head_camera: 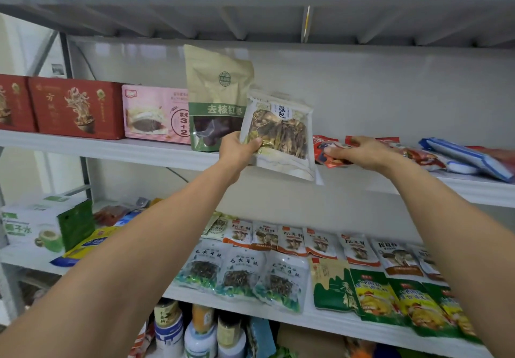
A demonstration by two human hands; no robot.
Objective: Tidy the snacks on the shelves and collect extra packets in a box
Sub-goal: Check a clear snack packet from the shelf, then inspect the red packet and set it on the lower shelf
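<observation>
Clear plastic is showing dried brown pieces inside the pouch (pixel 278 132) that my left hand (pixel 237 148) is gripping at its lower left corner, thumb lying across the front and fingers curling behind. I am holding the pouch upright in the air at the front edge of the middle shelf (pixel 111 148), with its bottom hanging below the shelf lip.

At ten o'clock from the pouch a kraft bag (pixel 217 98) with a green band is standing on the shelf. The pouch is overlapping that bag's right edge in my view, though I cannot tell whether the two are touching.

My right hand (pixel 362 153) is reaching out at three o'clock from the pouch and is gripping a red packet (pixel 324 153) lying flat on the same shelf, thumb pressing on its near side and fingers curling over the top. Further toward three o'clock, more red packets (pixel 423 157) and a blue packet (pixel 468 159) are lying flat.

At nine o'clock from the kraft bag a pink box (pixel 156 115) is sitting just beside it, and then red boxes (pixel 75 107).

Toward six o'clock, on the lower shelf (pixel 320 318), flat packets (pixel 242 274) are lying in overlapping rows. At eight o'clock a green box (pixel 47 226) is standing, and bottles (pixel 195 329) are showing at the bottom.
</observation>
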